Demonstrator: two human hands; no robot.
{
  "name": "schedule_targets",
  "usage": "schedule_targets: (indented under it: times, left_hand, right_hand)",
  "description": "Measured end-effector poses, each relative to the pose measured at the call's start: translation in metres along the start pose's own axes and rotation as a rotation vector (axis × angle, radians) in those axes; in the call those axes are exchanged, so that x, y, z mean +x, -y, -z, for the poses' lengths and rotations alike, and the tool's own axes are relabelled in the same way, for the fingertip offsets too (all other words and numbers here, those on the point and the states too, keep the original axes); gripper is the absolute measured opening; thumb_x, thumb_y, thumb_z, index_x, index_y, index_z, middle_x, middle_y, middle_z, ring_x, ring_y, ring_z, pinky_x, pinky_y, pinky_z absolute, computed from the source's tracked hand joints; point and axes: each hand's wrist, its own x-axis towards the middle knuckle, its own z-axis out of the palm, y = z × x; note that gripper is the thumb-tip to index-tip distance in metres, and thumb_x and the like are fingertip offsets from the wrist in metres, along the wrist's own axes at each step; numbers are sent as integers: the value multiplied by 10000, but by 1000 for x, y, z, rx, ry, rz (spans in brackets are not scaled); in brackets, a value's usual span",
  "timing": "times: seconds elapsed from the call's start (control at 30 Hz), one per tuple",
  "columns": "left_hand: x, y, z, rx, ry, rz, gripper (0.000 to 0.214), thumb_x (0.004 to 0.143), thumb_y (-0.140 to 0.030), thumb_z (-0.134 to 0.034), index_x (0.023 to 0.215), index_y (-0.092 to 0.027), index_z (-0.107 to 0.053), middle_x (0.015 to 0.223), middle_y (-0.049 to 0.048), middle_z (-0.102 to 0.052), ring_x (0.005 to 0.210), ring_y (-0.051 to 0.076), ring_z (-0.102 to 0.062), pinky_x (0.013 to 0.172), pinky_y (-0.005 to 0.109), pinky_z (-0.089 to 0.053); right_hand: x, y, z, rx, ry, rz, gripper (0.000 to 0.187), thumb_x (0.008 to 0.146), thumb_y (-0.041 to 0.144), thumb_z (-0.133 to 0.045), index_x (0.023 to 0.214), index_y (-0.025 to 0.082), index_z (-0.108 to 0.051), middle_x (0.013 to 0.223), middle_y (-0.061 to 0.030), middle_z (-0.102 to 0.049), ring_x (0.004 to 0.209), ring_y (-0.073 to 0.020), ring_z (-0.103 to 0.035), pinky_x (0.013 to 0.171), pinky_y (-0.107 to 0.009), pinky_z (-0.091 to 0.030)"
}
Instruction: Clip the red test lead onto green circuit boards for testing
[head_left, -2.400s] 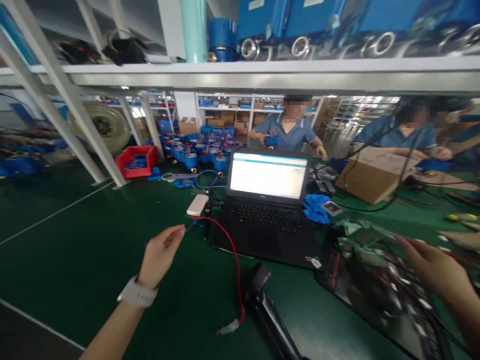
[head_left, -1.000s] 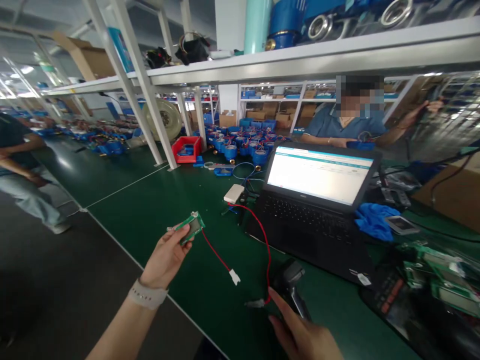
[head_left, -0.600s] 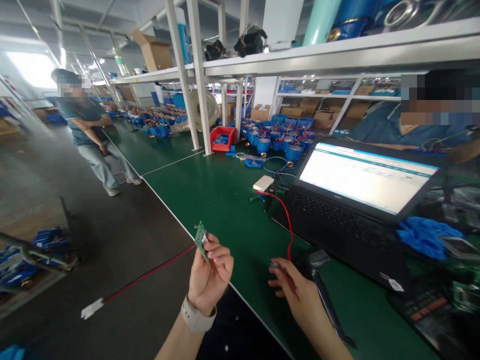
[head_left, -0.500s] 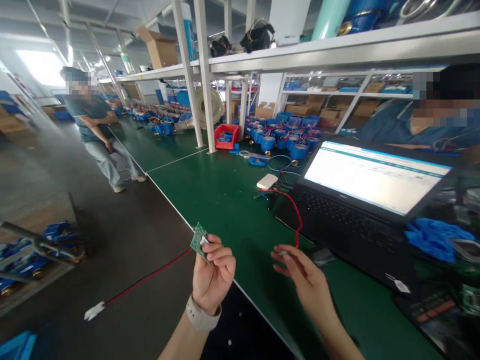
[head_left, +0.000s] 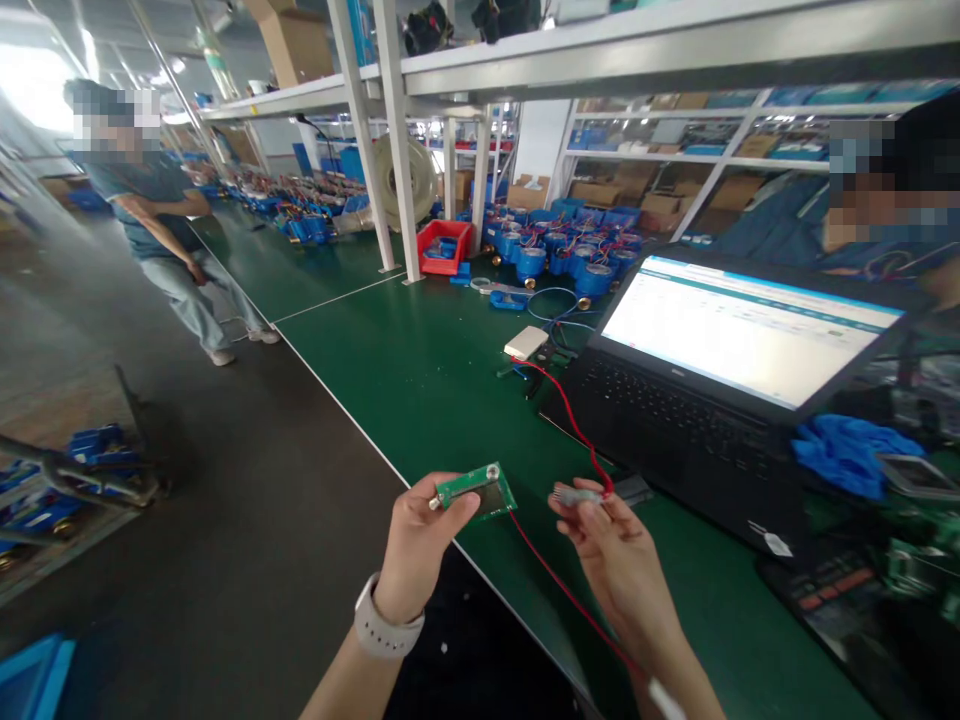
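My left hand, with a pale watch strap on its wrist, grips a green circuit board by its left end. A dark rectangular display faces up on the board, and the thumb lies over part of it. From the board a red wire runs down across my right forearm to a blurred white plug. Between the thumb and fingers of my right hand is a small grey connector with thin pins. Its red cable leads back to a white box. Connector and board are apart.
An open laptop stands at the right, with a blue cloth beside it. Blue meters and a red bin sit further back on the green bench. One person sits across the bench; another is at far left.
My left hand has turned the board so its display faces up and brought it toward the right hand. The board's wire has swung from left to right. The connector now shows clearly.
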Motion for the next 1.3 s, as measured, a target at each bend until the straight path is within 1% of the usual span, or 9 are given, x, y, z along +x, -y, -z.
schedule_targets:
  times: [0.03, 0.1, 0.3, 0.4, 0.47, 0.67, 0.83, 1.13, 1.3]
  left_hand:
    - [-1, 1, -1, 143, -6, -35, 155, 659, -263, -791, 737, -166, -698, 675, 14, -660, 626, 115, -579, 607, 211, -483]
    - [-5, 1, -4, 305, 5, -85, 125, 682, -261, -761, 762, -181, -707, 693, 23, -672, 627, 131, -587, 591, 225, -481]
    - [-11, 2, -10, 469, -3, -157, 92, 720, -245, -718, 777, -185, -679, 668, 10, -663, 612, 118, -589, 562, 195, -474]
    - [-12, 5, -12, 481, -16, -179, 99, 728, -245, -702, 784, -171, -666, 659, 2, -655, 573, 100, -576, 525, 179, -477]
    - [-12, 6, -12, 463, -12, -157, 110, 733, -248, -694, 796, -165, -657, 666, -1, -659, 563, 98, -590, 510, 176, -496]
    - [-11, 6, -13, 394, -20, -110, 139, 735, -250, -695, 818, -151, -645, 687, 14, -685, 594, 115, -648, 547, 183, -547]
    - [-14, 7, -14, 388, -17, -146, 130, 735, -244, -697, 814, -152, -651, 697, 15, -689, 598, 105, -637, 566, 178, -539]
    - [-24, 7, -17, 546, 49, -263, 127, 754, -201, -691, 880, -221, -687, 721, -36, -705, 614, 64, -633, 563, 108, -491]
    - [-24, 6, -17, 601, 90, -312, 154, 756, -179, -689, 897, -243, -693, 752, -50, -717, 623, 52, -641, 580, 88, -496]
  right_hand:
    - [-2, 0, -2, -19, 13, 25, 310, 648, 367, -809, 858, 189, -666, 797, -60, -746, 711, -196, -717, 569, -256, -576]
    - [-7, 0, -5, -82, 26, 88, 284, 678, 354, -789, 873, 192, -661, 787, -54, -745, 727, -205, -717, 589, -280, -585]
    - [-22, 0, -15, -413, 41, 211, 163, 796, 298, -671, 911, 191, -624, 825, -46, -742, 743, -186, -717, 652, -286, -610]
    - [-26, -1, -16, -557, 47, 302, 136, 811, 302, -637, 898, 198, -634, 796, -36, -740, 701, -180, -718, 613, -260, -607]
    - [-26, -3, -15, -610, 42, 357, 142, 814, 308, -632, 904, 199, -641, 787, -33, -739, 682, -178, -717, 594, -249, -602]
    - [-25, -8, -12, -697, 70, 424, 121, 840, 271, -620, 943, 207, -629, 821, -23, -738, 708, -159, -715, 639, -230, -594]
    - [-26, -11, -10, -780, 85, 457, 120, 851, 252, -616, 963, 210, -624, 833, -11, -732, 703, -150, -712, 637, -217, -581]
    - [-26, -3, -12, -852, 124, 572, 122, 858, 182, -612, 971, 228, -624, 812, 33, -713, 617, -87, -679, 583, -142, -539]
    - [-24, -1, -12, -894, 131, 572, 97, 862, 186, -604, 951, 219, -625, 790, 34, -696, 619, -88, -672, 596, -145, -531]
